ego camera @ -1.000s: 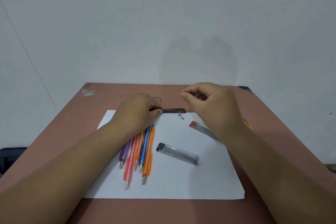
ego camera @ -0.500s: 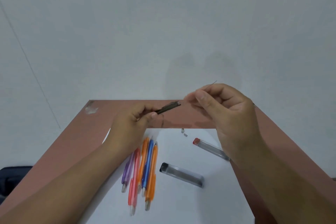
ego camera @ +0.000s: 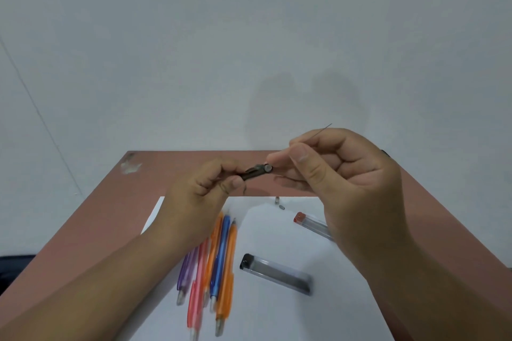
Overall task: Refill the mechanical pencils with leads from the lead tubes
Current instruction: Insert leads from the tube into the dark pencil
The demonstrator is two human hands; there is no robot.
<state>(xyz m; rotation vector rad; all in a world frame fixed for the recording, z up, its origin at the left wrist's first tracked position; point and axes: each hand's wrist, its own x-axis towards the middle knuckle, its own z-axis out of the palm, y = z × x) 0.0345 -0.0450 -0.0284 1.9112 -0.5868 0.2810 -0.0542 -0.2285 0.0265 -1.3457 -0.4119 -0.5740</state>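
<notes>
My left hand (ego camera: 199, 202) grips a dark mechanical pencil (ego camera: 256, 170) above the table, its open back end turned toward my right hand. My right hand (ego camera: 340, 177) pinches a thin lead (ego camera: 324, 129) between thumb and forefinger; the lead's far end sticks up past the knuckles and its near end sits right at the pencil's opening. Several coloured pencils (ego camera: 219, 260) lie side by side on the white sheet (ego camera: 277, 318). A lead tube with a black cap (ego camera: 275, 274) lies to their right, and a red-capped tube (ego camera: 311, 225) is partly behind my right hand.
Two tiny grey caps or erasers (ego camera: 279, 203) lie on the sheet's far edge. The brown table (ego camera: 110, 219) ends at a plain wall. A dark object (ego camera: 13, 271) sits off the table's left side.
Both hands rose from the table and came together. The pencil was lifted off the sheet and tilted, and the lead's tip came up to its back opening.
</notes>
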